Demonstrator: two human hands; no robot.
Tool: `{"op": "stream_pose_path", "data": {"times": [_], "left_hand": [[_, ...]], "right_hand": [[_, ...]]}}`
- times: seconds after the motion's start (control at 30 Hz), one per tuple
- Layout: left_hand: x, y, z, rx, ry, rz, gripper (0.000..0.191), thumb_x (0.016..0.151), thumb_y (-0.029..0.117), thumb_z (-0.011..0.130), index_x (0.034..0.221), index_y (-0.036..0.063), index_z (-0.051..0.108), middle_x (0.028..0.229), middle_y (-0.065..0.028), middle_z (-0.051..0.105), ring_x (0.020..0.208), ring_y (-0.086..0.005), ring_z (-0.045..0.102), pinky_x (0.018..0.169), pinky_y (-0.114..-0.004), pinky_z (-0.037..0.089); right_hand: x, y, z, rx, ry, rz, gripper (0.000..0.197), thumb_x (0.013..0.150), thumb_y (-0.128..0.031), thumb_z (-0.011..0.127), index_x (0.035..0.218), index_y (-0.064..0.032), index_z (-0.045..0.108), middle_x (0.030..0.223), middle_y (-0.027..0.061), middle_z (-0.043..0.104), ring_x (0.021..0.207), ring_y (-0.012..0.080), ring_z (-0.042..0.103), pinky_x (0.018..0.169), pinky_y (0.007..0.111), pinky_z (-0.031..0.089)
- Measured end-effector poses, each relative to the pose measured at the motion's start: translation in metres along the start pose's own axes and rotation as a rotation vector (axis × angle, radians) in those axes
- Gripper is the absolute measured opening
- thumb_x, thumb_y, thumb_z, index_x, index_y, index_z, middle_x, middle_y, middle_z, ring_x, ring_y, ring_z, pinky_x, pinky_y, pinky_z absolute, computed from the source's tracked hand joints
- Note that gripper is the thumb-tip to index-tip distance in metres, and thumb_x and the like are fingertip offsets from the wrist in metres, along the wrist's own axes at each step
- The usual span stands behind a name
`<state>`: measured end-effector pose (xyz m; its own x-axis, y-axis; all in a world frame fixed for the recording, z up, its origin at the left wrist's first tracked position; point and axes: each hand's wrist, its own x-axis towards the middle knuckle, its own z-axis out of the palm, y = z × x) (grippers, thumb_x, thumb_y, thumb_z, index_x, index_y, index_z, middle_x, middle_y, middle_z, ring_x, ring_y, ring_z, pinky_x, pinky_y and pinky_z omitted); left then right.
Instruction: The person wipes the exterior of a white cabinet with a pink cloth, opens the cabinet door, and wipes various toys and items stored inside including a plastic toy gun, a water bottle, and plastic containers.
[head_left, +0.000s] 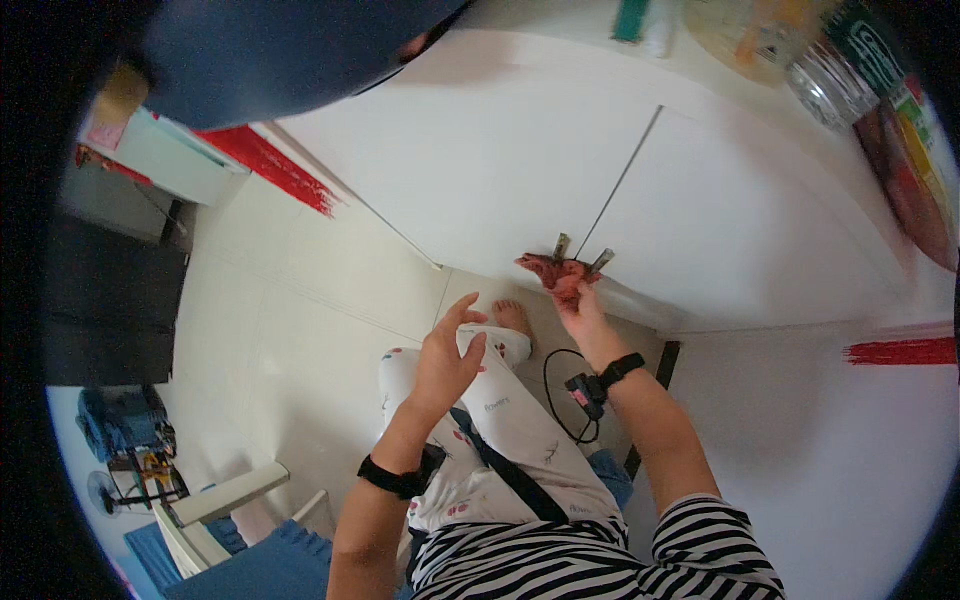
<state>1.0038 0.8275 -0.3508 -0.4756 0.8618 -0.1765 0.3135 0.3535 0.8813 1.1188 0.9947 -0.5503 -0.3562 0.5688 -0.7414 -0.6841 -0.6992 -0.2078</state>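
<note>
A crumpled reddish cloth (564, 279) is in my right hand (583, 311), pressed against the low part of a white cabinet. It touches or lies close to two short metal handles, the left one (561, 246) and the right one (602, 259), on either side of the gap between the cabinet doors. My left hand (452, 360) hangs over my lap with its fingers apart and holds nothing. Both wrists wear black straps. A small black device (586, 395) with a cable hangs beside the right wrist.
Jars, a glass lid or container (832, 86) and packets stand on the counter above the cabinet. A dark blue rounded object (285, 60) juts in at upper left. A chair (229, 495) with blue fabric is behind at lower left; a wall stands at right.
</note>
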Motion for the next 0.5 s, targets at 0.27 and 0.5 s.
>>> {"op": "stream_pose_path", "data": {"times": [0.27, 0.5], "left_hand": [[0.005, 0.012, 0.01, 0.189, -0.01, 0.128, 0.049, 0.078, 0.002, 0.055, 0.124, 0.0071, 0.04, 0.1, -0.01, 0.061, 0.095, -0.0239, 0.058, 0.085, -0.033, 0.043], [-0.004, 0.018, 0.002, 0.196, 0.033, 0.086, 0.048, 0.079, 0.001, 0.054, 0.124, 0.0059, 0.04, 0.1, -0.0108, 0.06, 0.083, -0.0219, 0.06, 0.069, -0.031, 0.047]], "right_hand": [[0.088, -0.015, -0.046, -0.284, -0.328, -0.088, 0.017, 0.091, -0.009, 0.036, 0.098, 0.0038, 0.046, 0.093, 0.0146, 0.055, 0.078, 0.0264, 0.057, 0.065, 0.035, 0.052], [0.022, -0.029, -0.008, 0.155, -0.03, 0.204, 0.024, 0.09, -0.014, 0.037, 0.109, 0.0006, 0.042, 0.111, 0.0177, 0.047, 0.098, 0.028, 0.05, 0.08, 0.039, 0.049]]}}
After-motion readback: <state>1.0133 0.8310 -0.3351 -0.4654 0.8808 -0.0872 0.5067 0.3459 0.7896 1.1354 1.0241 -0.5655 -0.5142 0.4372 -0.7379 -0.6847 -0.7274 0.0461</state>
